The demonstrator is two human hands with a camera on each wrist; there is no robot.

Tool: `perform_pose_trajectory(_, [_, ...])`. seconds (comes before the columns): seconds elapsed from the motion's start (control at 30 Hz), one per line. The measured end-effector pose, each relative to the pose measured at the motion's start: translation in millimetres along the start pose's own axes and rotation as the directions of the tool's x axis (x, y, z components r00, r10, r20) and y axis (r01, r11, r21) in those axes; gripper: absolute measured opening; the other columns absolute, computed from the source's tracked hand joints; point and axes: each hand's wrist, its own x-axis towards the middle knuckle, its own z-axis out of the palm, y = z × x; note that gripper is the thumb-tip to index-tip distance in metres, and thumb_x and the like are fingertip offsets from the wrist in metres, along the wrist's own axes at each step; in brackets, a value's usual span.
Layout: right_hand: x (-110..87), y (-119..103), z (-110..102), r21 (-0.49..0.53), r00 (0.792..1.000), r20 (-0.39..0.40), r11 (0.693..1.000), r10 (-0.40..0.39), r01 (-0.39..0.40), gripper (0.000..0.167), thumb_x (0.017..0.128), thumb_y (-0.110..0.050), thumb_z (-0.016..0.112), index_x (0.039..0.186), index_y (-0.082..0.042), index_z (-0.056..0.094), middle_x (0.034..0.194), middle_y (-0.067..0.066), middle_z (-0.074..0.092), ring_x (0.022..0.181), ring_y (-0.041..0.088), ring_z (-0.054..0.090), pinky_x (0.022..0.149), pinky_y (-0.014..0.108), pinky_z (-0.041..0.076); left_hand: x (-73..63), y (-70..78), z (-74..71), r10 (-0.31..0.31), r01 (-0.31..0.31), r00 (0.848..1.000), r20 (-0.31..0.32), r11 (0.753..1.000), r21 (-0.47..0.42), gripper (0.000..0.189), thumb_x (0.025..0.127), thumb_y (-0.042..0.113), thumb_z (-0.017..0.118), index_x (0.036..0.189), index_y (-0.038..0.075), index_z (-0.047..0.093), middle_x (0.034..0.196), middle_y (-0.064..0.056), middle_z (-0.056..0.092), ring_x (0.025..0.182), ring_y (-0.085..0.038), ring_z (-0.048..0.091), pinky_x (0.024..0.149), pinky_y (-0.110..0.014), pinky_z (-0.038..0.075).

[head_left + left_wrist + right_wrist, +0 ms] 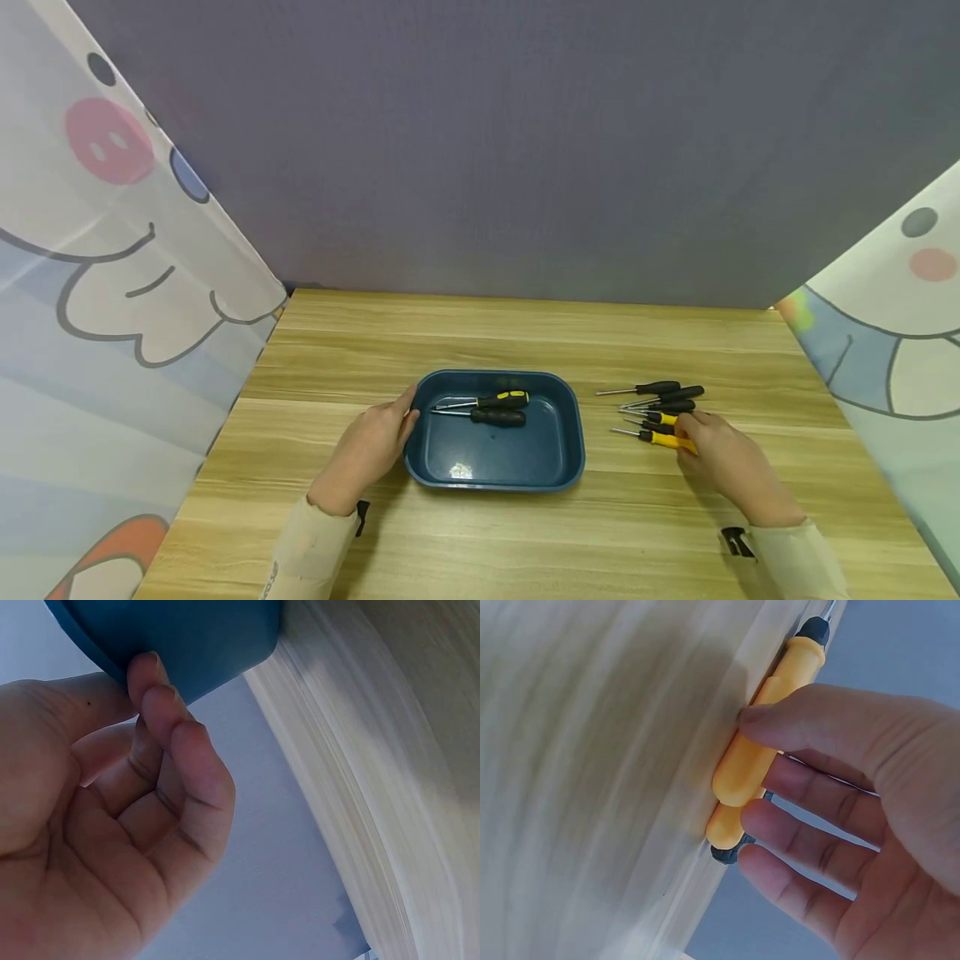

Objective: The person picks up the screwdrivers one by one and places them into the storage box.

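My left hand point(375, 443) holds the left end of a blue plastic tray point(495, 487), its thumb and fingertips at the rim in the left wrist view. Inside the tray lie a black-handled screwdriver point(498, 417) and a black-and-yellow screwdriver point(516, 400). To the right, my right hand point(722, 457) pinches the handle of a yellow screwdriver point(744, 769) between thumb and fingers, low over the wooden table. Another yellow handle point(724, 827) and a dark handle end point(725, 853) show just beyond it in the right wrist view.
Several more screwdrivers, among them a black-handled one point(658, 387), lie in a loose row beyond the right hand. A grey panel point(525, 167) rises behind the wooden table point(495, 542). Printed curtains point(97, 350) hang at both sides.
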Motion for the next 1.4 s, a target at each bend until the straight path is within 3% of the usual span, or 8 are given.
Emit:
perform_pose_trajectory(0.87, [2.7, -0.9, -1.0, 0.0, 0.997, -0.047, 0.998, -0.069, 0.069, 0.029, 0.071, 0.0, 0.087, 0.085, -0.011, 0.064, 0.08, -0.006, 0.053, 0.068, 0.01, 0.047, 0.056, 0.034, 0.048, -1.2, -1.9, 0.7, -0.008, 0.008, 1.0, -0.006, 1.0, 0.006, 0.043, 0.098, 0.01, 0.065, 0.137, -0.006, 0.056, 0.083, -0.012, 0.07, 0.067, -0.017, 0.065, 0.059, -0.035, 0.054])
perform_pose_trajectory(1.1, [12.3, -8.8, -11.0, 0.015, 0.994, -0.069, 0.996, -0.088, 0.089, 0.031, 0.07, 0.001, 0.088, 0.088, -0.007, 0.064, 0.081, -0.002, 0.055, 0.068, 0.011, 0.051, 0.055, 0.033, 0.049, -0.5, -1.6, 0.8, -0.001, 0.001, 1.0, -0.005, 1.0, 0.002, 0.043, 0.098, 0.01, 0.065, 0.137, -0.006, 0.056, 0.091, -0.016, 0.072, 0.075, -0.024, 0.07, 0.063, -0.039, 0.056])
perform_pose_trajectory(1.3, [26.2, -18.3, -22.7, 0.0, 0.984, -0.117, 0.991, -0.134, 0.135, 0.029, 0.071, 0.001, 0.087, 0.089, -0.005, 0.066, 0.083, 0.0, 0.057, 0.065, 0.01, 0.05, 0.052, 0.031, 0.048, -0.1, -1.6, 1.0, 0.006, -0.006, 1.0, -0.008, 1.0, 0.001, 0.043, 0.098, 0.01, 0.065, 0.137, -0.006, 0.056, 0.087, -0.015, 0.071, 0.072, -0.022, 0.069, 0.062, -0.038, 0.056])
perform_pose_trajectory(1.4, [33.1, -25.5, -29.0, 0.002, 0.987, -0.106, 0.992, -0.123, 0.124, 0.027, 0.073, -0.001, 0.086, 0.091, -0.007, 0.066, 0.084, 0.0, 0.057, 0.065, 0.01, 0.051, 0.053, 0.032, 0.048, 0.1, -1.6, 0.8, 0.005, -0.005, 1.0, -0.005, 1.0, 0.001, 0.043, 0.099, 0.01, 0.064, 0.137, -0.007, 0.056, 0.086, -0.014, 0.071, 0.071, -0.021, 0.068, 0.062, -0.037, 0.056])
